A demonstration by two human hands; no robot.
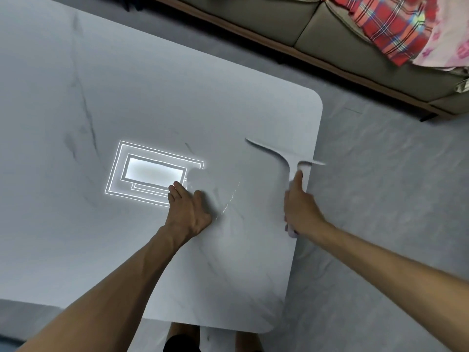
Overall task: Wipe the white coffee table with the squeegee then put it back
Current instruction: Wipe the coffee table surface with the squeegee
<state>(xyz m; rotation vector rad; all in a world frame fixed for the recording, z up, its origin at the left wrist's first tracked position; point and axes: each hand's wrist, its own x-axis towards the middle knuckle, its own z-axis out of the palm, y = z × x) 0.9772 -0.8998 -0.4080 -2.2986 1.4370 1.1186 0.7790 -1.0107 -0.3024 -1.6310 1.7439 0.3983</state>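
Observation:
The white coffee table point(127, 97) has a marbled top with rounded corners and fills most of the view. My right hand point(300, 207) grips the handle of a white squeegee point(286, 158), thumb stretched along the handle. The squeegee's wide blade lies near the table's right edge, and its right tip sticks out past that edge. My left hand point(187, 207) rests flat on the tabletop with straight fingers, to the left of the squeegee.
A ceiling light's reflection point(152, 172) glares on the tabletop by my left hand. A grey-brown sofa point(291, 26) runs along the top right, with plaid and pink fabric point(396, 24) on it. Grey floor point(380, 199) surrounds the table.

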